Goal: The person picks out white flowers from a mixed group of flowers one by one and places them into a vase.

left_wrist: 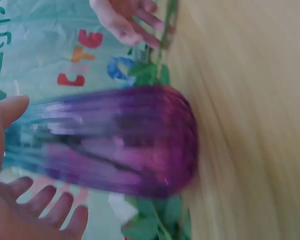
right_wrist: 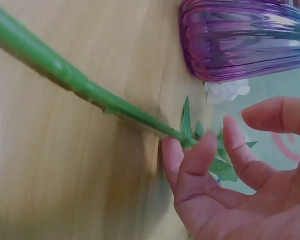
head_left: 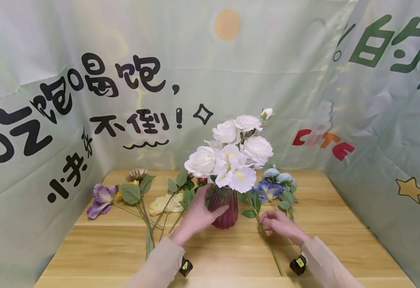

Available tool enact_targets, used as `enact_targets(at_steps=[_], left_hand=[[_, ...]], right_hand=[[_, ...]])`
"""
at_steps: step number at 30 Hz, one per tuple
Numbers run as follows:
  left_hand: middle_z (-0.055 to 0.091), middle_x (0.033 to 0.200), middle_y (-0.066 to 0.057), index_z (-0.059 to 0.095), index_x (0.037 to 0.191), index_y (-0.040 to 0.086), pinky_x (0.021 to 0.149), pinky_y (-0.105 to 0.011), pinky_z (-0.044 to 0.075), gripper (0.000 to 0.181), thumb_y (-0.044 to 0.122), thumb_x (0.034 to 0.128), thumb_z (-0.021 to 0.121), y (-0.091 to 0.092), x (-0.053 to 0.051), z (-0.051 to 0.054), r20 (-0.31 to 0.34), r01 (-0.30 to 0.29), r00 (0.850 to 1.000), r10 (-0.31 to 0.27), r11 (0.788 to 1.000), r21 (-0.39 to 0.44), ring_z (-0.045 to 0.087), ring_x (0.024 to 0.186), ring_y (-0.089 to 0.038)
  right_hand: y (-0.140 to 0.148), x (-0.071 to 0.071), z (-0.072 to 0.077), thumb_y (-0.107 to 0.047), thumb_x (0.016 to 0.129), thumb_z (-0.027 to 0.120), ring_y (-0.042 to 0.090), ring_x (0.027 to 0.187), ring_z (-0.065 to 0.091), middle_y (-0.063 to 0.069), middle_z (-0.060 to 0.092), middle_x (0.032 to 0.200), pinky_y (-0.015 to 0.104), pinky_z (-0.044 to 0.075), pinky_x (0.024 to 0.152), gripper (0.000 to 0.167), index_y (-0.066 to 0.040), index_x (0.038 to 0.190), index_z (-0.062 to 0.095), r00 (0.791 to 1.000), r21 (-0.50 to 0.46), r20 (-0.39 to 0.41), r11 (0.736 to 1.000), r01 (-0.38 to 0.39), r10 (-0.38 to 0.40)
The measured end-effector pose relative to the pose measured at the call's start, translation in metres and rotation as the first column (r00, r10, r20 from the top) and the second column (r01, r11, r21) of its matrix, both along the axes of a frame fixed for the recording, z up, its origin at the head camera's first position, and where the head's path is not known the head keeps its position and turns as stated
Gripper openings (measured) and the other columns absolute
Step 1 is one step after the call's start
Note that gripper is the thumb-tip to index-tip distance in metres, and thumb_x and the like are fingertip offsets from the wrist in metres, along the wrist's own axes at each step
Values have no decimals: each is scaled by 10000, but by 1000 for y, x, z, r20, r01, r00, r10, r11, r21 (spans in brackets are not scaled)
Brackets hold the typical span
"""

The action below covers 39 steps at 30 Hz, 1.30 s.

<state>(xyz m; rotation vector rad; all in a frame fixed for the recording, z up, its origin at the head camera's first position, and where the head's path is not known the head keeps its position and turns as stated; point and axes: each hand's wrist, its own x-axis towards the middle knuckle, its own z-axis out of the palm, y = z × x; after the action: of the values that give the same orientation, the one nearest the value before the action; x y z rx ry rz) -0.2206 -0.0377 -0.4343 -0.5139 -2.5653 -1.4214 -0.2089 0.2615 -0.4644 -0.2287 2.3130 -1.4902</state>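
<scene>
A ribbed glass vase, purple below and bluish towards the neck, stands upright with white artificial flowers above it. My left hand is at the vase's left side, thumb across its front. In the left wrist view its fingers are spread and apart from the glass. To the vase's right, my right hand is beside a leafy green stem. Its fingers are loosely bent, with fingertips at the stem; thumb and index finger stand apart. The stem's flower head cannot be made out.
Left on the wooden table lie a purple flower, a yellow flower and leafy stems. Blue flowers lie at the back right. Black boxes with yellow labels sit by both wrists. Printed cloth surrounds the table.
</scene>
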Motion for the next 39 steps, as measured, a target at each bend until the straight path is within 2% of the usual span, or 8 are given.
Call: enact_targets(at_steps=[5,9,12,17,23,30,34,39], left_hand=[[535,1437,-157,387,1477,49,1117,-500,466,856,442,838,798,22,-9,9,-168,-29,985,35,999,40,539,1332,-330],[542,1434,-153,355,1490,37,1121,-471,467,908,395,810,839,33,-15,12,-260,-55,963,72,996,73,546,1331,-311],[541,1434,-141,342,1489,45,1138,-448,458,935,376,787,863,37,-18,13,-251,-81,963,97,994,75,549,1332,-301],[558,1415,-134,361,1479,61,1131,-439,466,919,343,773,876,33,-23,14,-229,-65,970,78,996,64,571,1309,-297],[558,1440,-109,393,1486,112,1135,-455,460,859,306,795,865,17,-28,18,-155,58,987,-47,996,71,549,1345,-279],[524,1513,-96,395,1527,153,1171,-508,410,859,431,831,815,-13,-29,25,76,103,992,-103,995,17,487,1413,-307],[559,1486,-75,455,1495,155,1154,-506,432,774,408,851,802,-23,-29,23,81,119,989,-121,992,30,506,1401,-290],[608,1434,-47,512,1450,164,1145,-514,444,667,334,871,797,-28,-29,16,53,145,987,-150,986,85,539,1372,-266]], right_hand=[[-2,-6,-4,-171,1021,510,111,825,620,3,610,949,210,476,674,212,29,1079,550,992,-118,122,992,48,-34],[-9,-5,-8,-149,999,532,130,807,627,39,632,957,217,460,637,199,38,1063,553,996,-78,74,995,62,-56],[-17,-2,-11,-96,952,575,151,765,589,86,625,916,235,475,622,195,75,1046,557,997,10,-51,998,56,-56],[-33,-1,-15,-108,855,734,117,680,525,39,593,795,212,446,587,201,-17,913,564,975,199,-197,970,141,-101],[-42,0,-18,-53,763,818,119,641,533,23,600,746,216,417,572,298,-44,865,539,946,285,-286,928,238,-154],[-34,-3,-28,80,793,684,112,661,547,3,575,763,211,453,550,324,27,997,438,965,-4,-93,969,247,-247],[-26,-4,-32,14,873,636,86,679,604,2,662,811,190,450,566,403,45,1169,364,965,-188,77,947,260,-250],[-18,-5,-30,-121,1009,536,55,751,600,-6,653,901,139,434,599,319,28,1234,366,960,-341,233,911,232,-157]])
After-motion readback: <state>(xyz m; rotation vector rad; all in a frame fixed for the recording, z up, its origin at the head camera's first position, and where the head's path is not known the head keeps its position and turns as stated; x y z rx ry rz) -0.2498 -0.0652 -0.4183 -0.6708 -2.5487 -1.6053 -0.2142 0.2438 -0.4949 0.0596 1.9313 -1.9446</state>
